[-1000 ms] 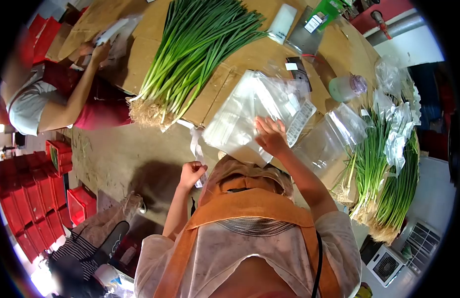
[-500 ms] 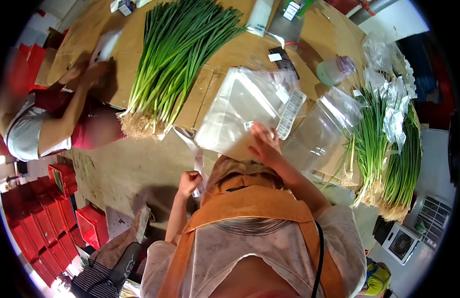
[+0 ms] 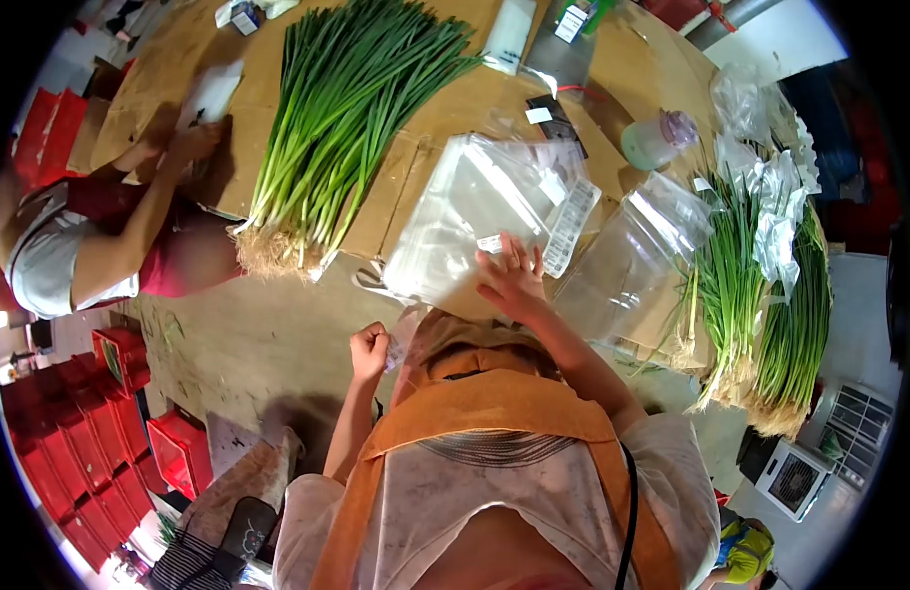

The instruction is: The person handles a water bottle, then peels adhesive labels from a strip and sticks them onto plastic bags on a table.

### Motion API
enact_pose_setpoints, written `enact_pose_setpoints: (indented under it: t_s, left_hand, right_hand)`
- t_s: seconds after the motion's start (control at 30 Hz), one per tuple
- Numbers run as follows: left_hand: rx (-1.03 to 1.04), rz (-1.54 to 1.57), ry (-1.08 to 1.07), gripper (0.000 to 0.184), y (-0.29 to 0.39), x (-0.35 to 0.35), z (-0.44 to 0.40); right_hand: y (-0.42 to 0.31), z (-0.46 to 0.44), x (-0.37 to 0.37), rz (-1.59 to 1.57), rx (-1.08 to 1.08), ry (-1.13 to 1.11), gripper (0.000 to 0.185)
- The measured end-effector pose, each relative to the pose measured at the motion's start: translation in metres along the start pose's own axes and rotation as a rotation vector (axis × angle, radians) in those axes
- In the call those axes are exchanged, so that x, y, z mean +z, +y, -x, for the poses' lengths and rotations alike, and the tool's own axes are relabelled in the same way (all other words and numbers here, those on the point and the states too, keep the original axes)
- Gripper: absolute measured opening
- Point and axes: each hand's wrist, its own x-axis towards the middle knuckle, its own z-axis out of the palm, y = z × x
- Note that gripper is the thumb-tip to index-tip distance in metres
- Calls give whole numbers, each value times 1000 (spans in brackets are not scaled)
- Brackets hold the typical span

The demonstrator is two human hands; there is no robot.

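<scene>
My right hand (image 3: pixel 515 283) lies with its fingers spread on the near edge of a stack of clear plastic bags (image 3: pixel 440 221). A small white label (image 3: pixel 490 243) shows on the top bag at my fingertips. On the right of the stack rests a sheet of printed labels (image 3: pixel 573 226). My left hand (image 3: pixel 369 351) is closed in front of the table edge, gripping a pale, thin strip (image 3: pixel 401 334) that hangs beside it. A large bunch of green onions (image 3: pixel 322 147) lies left of the bags, roots toward me.
More clear bags (image 3: pixel 632 261) and bundled greens (image 3: pixel 730 295) lie on the right. Behind are a bottle (image 3: pixel 656 140) and a dark packet (image 3: pixel 556 120). Another person's arm (image 3: pixel 145 216) is at the left table side. Red crates (image 3: pixel 71 423) stand lower left.
The view has shifted. The small label now shows on the top bag, where my right hand has moved slightly and spread its fingers. The strip by my left hand has changed shape.
</scene>
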Motion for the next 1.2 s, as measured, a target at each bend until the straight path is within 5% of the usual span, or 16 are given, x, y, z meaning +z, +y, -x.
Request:
enact_pose_setpoints:
  t_s: [0.17,0.3,0.43,0.53,0.6,0.67,0.73,0.8,0.83,0.87,0.9,0.93,1.0,1.1,1.2]
  left_hand:
    - [-71,103,-41,16,15,8,-5]
    - [422,-218,-32,16,57,28,-20]
    - [350,33,-173,12,89,47,-30]
    - [188,197,-230,12,93,55,-32]
    - [167,155,-208,10,85,55,-38]
    - [107,70,-184,7,82,51,-39]
    - [47,107,-230,5,81,54,-40]
    - [48,103,-303,8,77,65,-42]
    - [79,73,-352,11,73,72,-43]
    - [111,40,-398,14,71,78,-44]
    - [94,23,-482,17,77,83,-44]
    - [96,-16,-500,16,80,86,-45]
    - [97,-94,-531,16,84,89,-47]
    - [50,-92,-411,9,75,81,-48]
    - [133,-348,-327,10,67,64,-51]
  right_hand:
    - [13,4,4,-186,8,108,48]
    - [29,6,-1,-256,-74,266,27]
    - [35,-14,0,-352,-64,319,15]
    - [76,-20,21,-701,-138,227,6]
    - [117,-20,23,-1166,520,625,8]
    - [136,-22,-47,-1337,696,1109,15]
    - [136,-24,-80,-1025,700,1297,17]
    - [103,-17,-92,-651,465,1039,9]
    - [76,-21,-90,-764,362,880,10]
    - [54,-15,-72,-970,362,536,15]
    - [14,-13,-100,-1052,106,206,24]
    - [5,-12,-65,-1759,170,-242,25]
    - [-22,-12,-57,-1124,53,-225,12]
    - [-24,-21,-46,-1171,169,-337,10]
    - [-16,-34,-21,-1285,122,-125,10]
